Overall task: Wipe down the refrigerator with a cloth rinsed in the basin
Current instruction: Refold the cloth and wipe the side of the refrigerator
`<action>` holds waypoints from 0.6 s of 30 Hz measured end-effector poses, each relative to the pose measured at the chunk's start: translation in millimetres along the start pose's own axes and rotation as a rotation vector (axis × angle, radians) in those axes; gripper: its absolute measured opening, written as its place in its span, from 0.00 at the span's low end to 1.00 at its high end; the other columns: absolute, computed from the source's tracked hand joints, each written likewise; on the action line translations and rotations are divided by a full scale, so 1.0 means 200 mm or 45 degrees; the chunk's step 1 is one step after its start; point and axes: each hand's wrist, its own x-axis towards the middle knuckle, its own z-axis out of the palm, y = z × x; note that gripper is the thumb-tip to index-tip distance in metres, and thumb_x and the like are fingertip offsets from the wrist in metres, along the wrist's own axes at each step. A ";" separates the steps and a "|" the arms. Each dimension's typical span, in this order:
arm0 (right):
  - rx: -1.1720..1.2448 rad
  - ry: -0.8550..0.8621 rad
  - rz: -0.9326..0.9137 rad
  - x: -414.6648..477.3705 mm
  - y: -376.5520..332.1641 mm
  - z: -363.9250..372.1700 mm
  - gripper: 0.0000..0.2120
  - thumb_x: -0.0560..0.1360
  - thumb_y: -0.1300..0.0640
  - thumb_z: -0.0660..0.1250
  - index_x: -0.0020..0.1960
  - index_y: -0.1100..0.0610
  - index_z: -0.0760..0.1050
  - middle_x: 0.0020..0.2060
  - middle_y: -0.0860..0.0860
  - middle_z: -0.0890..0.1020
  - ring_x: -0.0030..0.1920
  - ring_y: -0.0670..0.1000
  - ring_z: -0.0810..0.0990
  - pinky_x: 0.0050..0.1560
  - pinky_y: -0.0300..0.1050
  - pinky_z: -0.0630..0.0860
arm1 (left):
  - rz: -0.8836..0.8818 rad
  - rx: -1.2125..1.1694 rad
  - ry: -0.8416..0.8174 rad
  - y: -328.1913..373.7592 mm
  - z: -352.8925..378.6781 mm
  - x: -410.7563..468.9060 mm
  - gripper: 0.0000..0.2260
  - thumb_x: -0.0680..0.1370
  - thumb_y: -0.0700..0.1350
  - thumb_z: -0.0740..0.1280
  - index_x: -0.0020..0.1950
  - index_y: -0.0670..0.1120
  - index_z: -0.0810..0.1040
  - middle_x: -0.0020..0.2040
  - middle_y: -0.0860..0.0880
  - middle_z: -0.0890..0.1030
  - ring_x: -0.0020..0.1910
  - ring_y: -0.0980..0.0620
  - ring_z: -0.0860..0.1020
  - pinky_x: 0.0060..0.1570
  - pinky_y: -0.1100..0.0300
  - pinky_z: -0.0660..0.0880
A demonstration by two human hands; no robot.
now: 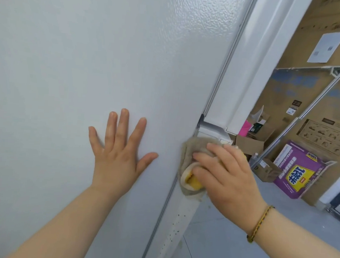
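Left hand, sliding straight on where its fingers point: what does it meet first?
Nothing visible. The left hand lies flat on the refrigerator side panel, fingers pointing up. Only bare white panel lies ahead, as far as the picture's top edge.

Your right hand point(228, 177) covers much of the cloth point(192, 148); the fridge point(90, 52) runs off left; print on the sheet point(327, 46) is too small to read.

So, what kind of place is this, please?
Probably a storage or utility room, not a fitted kitchen: a large carton stands behind, a purple package and open boxes sit on the floor, next to the refrigerator being wiped with a cloth.
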 end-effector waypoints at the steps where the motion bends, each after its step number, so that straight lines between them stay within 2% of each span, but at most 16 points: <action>1: 0.060 0.068 0.015 0.05 0.04 -0.03 0.05 0.73 0.64 0.63 0.46 0.56 0.70 0.51 0.51 0.79 0.55 0.56 0.72 0.64 0.49 0.63 | -0.007 -0.007 -0.010 0.00 -0.01 0.00 0.26 0.78 0.64 0.42 0.72 0.52 0.50 0.69 0.39 0.56 0.70 0.45 0.48 0.55 0.26 0.59; 4: 0.112 0.267 0.118 0.19 0.21 -0.12 0.05 0.75 0.64 0.62 0.50 0.58 0.71 0.55 0.52 0.73 0.56 0.58 0.71 0.62 0.49 0.65 | -0.023 -0.001 -0.021 0.02 -0.01 -0.01 0.26 0.78 0.63 0.42 0.70 0.50 0.51 0.69 0.39 0.57 0.69 0.44 0.48 0.55 0.26 0.59; 6: 0.095 0.249 0.226 0.25 0.30 -0.13 0.11 0.74 0.67 0.60 0.55 0.59 0.69 0.58 0.54 0.73 0.60 0.60 0.69 0.65 0.49 0.63 | -0.029 0.005 -0.020 0.02 -0.02 -0.01 0.26 0.78 0.63 0.42 0.70 0.50 0.52 0.69 0.39 0.57 0.69 0.43 0.49 0.55 0.26 0.60; 8: 0.080 0.215 0.300 0.24 0.30 -0.10 0.10 0.76 0.66 0.55 0.55 0.60 0.69 0.58 0.58 0.77 0.61 0.61 0.68 0.66 0.49 0.63 | -0.030 0.003 -0.021 0.03 -0.04 -0.01 0.25 0.78 0.63 0.42 0.70 0.50 0.52 0.69 0.39 0.57 0.69 0.42 0.50 0.55 0.27 0.61; 13: 0.145 0.119 0.189 0.13 0.13 -0.06 0.09 0.70 0.67 0.62 0.49 0.59 0.71 0.49 0.56 0.83 0.57 0.57 0.72 0.57 0.50 0.69 | -0.033 0.010 -0.047 0.04 -0.06 -0.01 0.26 0.78 0.63 0.41 0.71 0.50 0.53 0.69 0.40 0.57 0.68 0.39 0.55 0.55 0.29 0.63; 15: 0.183 0.120 0.166 0.17 0.20 -0.09 0.09 0.71 0.67 0.60 0.49 0.58 0.71 0.49 0.56 0.83 0.56 0.56 0.72 0.57 0.50 0.70 | -0.034 0.007 -0.046 0.03 -0.06 -0.01 0.26 0.78 0.63 0.41 0.71 0.50 0.53 0.69 0.40 0.57 0.69 0.40 0.53 0.55 0.29 0.64; 18: 0.184 0.182 0.267 0.22 0.28 -0.11 0.11 0.71 0.68 0.59 0.52 0.59 0.71 0.52 0.59 0.81 0.58 0.58 0.71 0.62 0.49 0.67 | -0.051 -0.004 -0.043 0.03 -0.07 -0.01 0.25 0.78 0.63 0.42 0.71 0.51 0.52 0.69 0.41 0.57 0.70 0.45 0.49 0.56 0.30 0.63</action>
